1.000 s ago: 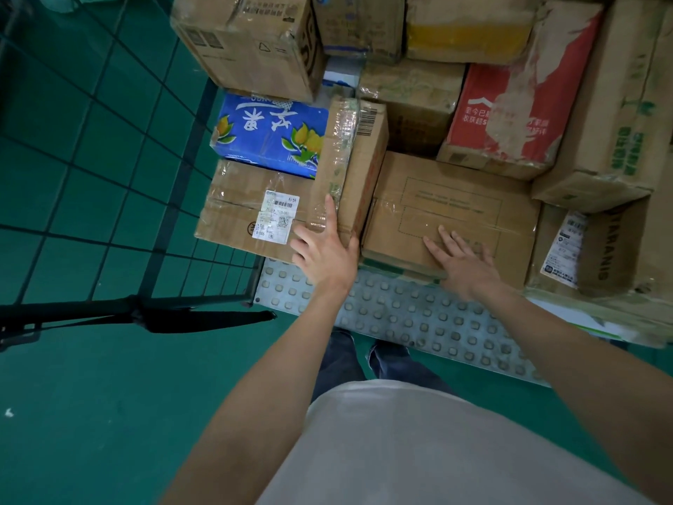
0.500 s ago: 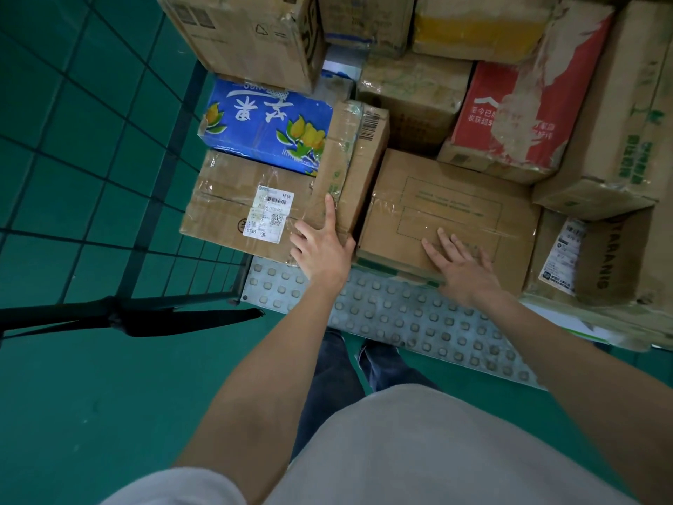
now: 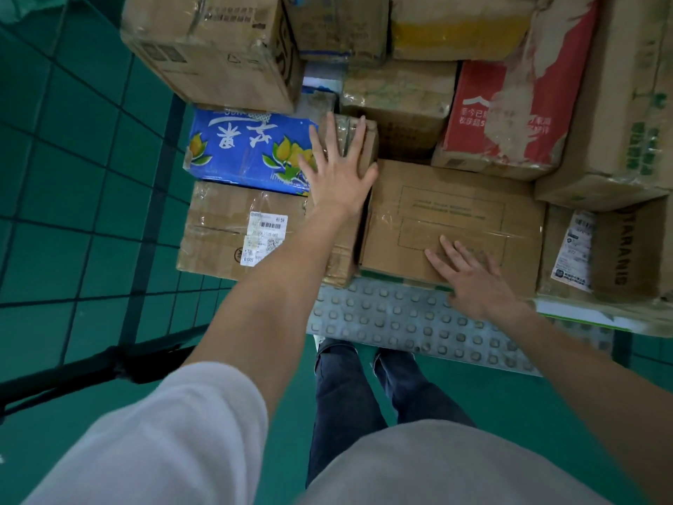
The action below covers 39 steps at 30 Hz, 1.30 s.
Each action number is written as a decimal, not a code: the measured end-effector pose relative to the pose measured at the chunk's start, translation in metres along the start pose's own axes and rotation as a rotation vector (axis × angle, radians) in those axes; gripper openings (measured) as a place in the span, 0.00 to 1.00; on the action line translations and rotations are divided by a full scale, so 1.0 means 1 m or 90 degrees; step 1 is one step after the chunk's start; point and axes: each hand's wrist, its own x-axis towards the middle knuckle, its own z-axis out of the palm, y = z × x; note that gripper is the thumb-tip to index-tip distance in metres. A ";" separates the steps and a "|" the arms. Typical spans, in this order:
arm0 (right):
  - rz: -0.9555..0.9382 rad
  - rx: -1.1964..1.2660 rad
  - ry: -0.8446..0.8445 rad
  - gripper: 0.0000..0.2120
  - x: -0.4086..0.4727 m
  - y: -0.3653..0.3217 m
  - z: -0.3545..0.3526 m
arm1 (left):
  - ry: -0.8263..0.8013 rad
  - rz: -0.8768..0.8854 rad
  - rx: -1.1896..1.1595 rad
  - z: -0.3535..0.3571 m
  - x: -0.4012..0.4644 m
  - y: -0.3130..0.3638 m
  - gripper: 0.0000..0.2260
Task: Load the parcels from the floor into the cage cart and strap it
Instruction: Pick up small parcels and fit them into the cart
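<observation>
Nearest you, the studded grey deck of the cage cart (image 3: 400, 322) shows bare along its front edge. Your right hand (image 3: 473, 282) lies flat with fingers spread on the plain brown box (image 3: 455, 213) at that edge, whose printed frames are too faint to read. To its left sits a taped carton (image 3: 225, 231) with a white barcode label (image 3: 264, 236) marked "B1005". Your left hand (image 3: 337, 169) presses, fingers splayed, on the narrow upright box (image 3: 355, 198) between them. At the right front corner a carton reads "TARANIS" (image 3: 622, 249). Farther in lie a blue pack with yellow flowers (image 3: 247, 147) and a red-and-white box (image 3: 510, 114), with more parcels stacked behind.
</observation>
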 end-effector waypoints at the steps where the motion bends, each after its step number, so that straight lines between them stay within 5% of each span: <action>1: 0.000 0.003 0.003 0.46 0.001 0.000 0.001 | 0.004 0.001 0.004 0.004 0.001 -0.001 0.32; 13: -0.011 0.059 -0.002 0.45 0.004 0.000 0.007 | -0.082 -0.015 0.103 0.046 0.011 0.002 0.30; 28: -0.003 0.078 0.131 0.43 0.002 -0.003 0.017 | 0.009 0.004 0.028 0.067 0.015 -0.004 0.25; 33: 0.031 0.211 0.261 0.31 -0.005 -0.028 0.010 | 0.027 0.081 -0.165 0.032 -0.026 -0.022 0.26; 39: 0.124 0.572 0.434 0.16 -0.031 -0.075 0.021 | -0.155 0.038 -0.472 0.009 -0.115 -0.057 0.18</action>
